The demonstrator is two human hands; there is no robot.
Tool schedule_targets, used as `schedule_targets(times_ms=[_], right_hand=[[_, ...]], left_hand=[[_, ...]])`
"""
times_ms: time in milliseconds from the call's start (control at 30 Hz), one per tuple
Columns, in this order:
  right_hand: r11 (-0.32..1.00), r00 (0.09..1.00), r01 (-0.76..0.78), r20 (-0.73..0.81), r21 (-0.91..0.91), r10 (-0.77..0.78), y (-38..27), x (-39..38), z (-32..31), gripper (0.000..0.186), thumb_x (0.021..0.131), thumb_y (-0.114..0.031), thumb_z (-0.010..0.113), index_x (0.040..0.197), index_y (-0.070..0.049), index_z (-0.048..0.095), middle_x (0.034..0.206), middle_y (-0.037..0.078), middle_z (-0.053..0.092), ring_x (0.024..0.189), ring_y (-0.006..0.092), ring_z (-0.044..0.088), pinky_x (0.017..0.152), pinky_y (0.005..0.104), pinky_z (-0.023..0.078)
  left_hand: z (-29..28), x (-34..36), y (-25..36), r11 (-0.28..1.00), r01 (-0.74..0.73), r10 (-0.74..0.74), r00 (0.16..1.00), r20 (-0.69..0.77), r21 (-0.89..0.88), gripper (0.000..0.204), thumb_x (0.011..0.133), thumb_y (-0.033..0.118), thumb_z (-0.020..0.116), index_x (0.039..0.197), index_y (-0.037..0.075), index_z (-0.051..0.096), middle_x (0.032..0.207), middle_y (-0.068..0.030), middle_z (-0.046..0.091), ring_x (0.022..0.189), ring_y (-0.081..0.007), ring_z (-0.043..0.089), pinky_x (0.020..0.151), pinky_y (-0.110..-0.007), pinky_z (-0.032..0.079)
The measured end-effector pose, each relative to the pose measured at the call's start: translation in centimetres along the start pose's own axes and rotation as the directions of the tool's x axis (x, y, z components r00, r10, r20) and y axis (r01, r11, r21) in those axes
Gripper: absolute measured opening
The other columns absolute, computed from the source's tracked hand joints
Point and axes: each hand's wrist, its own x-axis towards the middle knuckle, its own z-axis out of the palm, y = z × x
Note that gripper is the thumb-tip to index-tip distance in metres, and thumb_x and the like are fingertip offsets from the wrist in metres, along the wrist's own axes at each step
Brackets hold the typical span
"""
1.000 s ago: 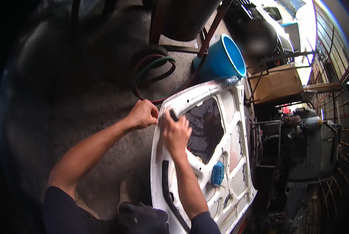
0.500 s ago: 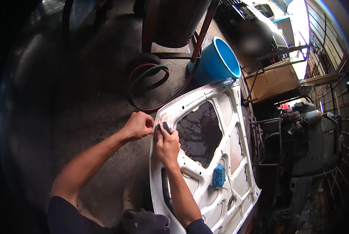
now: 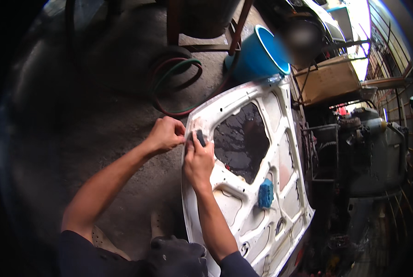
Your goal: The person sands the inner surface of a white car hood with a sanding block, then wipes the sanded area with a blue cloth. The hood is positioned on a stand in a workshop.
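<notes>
A white car hood (image 3: pixel 222 194) lies with its ribbed inner side up, wet in its dark opening. My right hand (image 3: pixel 199 162) presses a dark block (image 3: pixel 200 138), probably a sanding block, onto the hood's left rim near the far left corner. Along the outside of that same rim is my left hand (image 3: pixel 166 135), its fingers curled and the tips at the edge. Whether it grips the edge or some small thing is hidden. A blue sponge (image 3: pixel 265 194) rests on the hood's ribs, right of my right forearm.
Beyond the hood's far end stands a blue bucket (image 3: pixel 257 55). Red and green hoses (image 3: pixel 158 94) coil on the concrete floor beside a metal stand (image 3: pixel 236 39). At right are a cardboard box (image 3: pixel 328 82) and piled car parts (image 3: pixel 372 157).
The whole view has shifted, so the hood and bucket sit higher in it. Both hands stay at the same stretch of rim, the right still on the dark block.
</notes>
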Motion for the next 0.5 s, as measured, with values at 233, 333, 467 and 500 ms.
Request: schedule_targets(times_ms=[233,333,467,500], right_hand=[[0.964,0.968,0.235,-0.122,0.123,-0.22,2.2,0.2,1.0,0.028,0.089,-0.023,0.057,0.114,-0.012,0.065,0.091,0.022,0.053,0.079,0.0365,0.057,0.071,0.0418,0.046],[0.973,0.974,0.201,-0.126,0.11,-0.187,2.0,0.6,1.1,0.03,0.089,-0.024,0.056,0.116,-0.013,0.064,0.09,0.022,0.052,0.081,0.0364,0.058,0.071,0.0422,0.047],[0.987,0.991,0.115,-0.089,0.113,-0.105,1.4,1.0,1.1,0.031,0.089,-0.025,0.056,0.116,-0.013,0.064,0.093,0.02,0.053,0.083,0.0366,0.059,0.073,0.0427,0.047],[0.991,0.995,0.096,-0.049,0.089,-0.092,1.2,0.8,1.0,0.031,0.089,-0.025,0.057,0.116,-0.013,0.064,0.093,0.02,0.054,0.084,0.0364,0.059,0.074,0.0425,0.047]], left_hand=[[0.2,0.0,-0.6,0.986,0.12,-0.114,0.992,0.059,-0.117,0.02,0.066,0.008,0.071,0.084,-0.001,0.068,0.072,-0.0111,0.069,0.066,-0.015,0.066,0.06,-0.029,0.052],[0.5,-0.3,-0.6,0.996,0.044,-0.046,0.999,-0.022,-0.082,0.019,0.068,0.008,0.07,0.085,0.0,0.069,0.073,-0.0114,0.069,0.066,-0.0167,0.066,0.062,-0.029,0.052],[0.6,-0.3,-0.7,0.976,0.104,-0.092,0.994,0.066,-0.193,0.019,0.068,0.008,0.071,0.085,-0.001,0.068,0.071,-0.0085,0.068,0.063,-0.0109,0.063,0.058,-0.027,0.051],[0.5,-0.2,-0.7,0.98,0.111,-0.107,0.994,0.037,-0.167,0.019,0.068,0.008,0.071,0.084,-0.001,0.068,0.07,-0.0086,0.068,0.062,-0.0112,0.063,0.058,-0.027,0.051]])
